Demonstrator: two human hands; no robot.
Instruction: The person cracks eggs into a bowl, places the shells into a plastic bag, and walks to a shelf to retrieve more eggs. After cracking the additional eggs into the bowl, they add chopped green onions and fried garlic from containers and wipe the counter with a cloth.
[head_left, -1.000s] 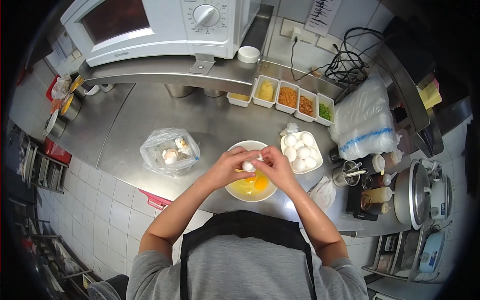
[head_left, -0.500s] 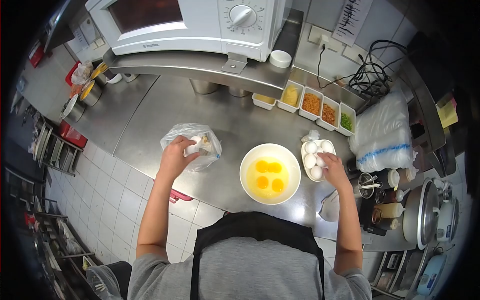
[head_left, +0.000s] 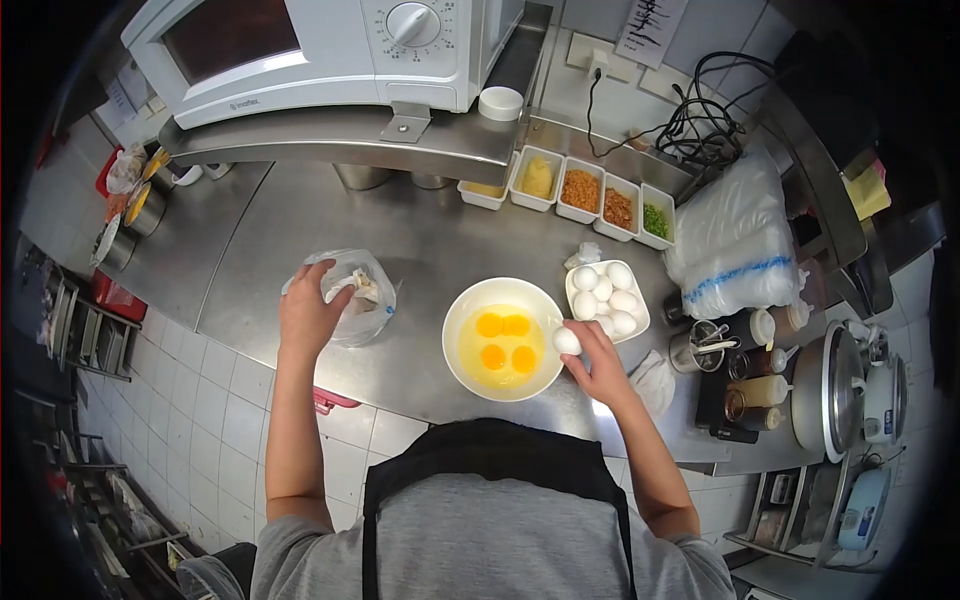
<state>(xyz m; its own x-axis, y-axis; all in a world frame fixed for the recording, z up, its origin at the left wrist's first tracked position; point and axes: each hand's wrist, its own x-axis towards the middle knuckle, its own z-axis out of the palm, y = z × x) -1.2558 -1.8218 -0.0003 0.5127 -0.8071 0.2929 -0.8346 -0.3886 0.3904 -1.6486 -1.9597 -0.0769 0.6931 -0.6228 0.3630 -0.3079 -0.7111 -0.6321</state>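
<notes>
My right hand is closed on a white egg at the right rim of a white bowl. Inside the bowl, several unbroken egg yolks sit in clear egg white. Just beyond that hand stands a square white dish holding several whole eggs. To the left, my left hand is over the near side of a clear plastic bag, fingers apart and nothing between them. Broken eggshells lie in the bag.
Several white tubs of toppings line the back of the steel counter. A microwave occupies the shelf above. Stacked plastic bags, sauce bottles, a crumpled cloth and a large pot stand at the right.
My right hand has taken an egg from the dish and brought it left to the bowl's rim. My left hand has let go of the eggshell over the bag. The camera view has shifted.
</notes>
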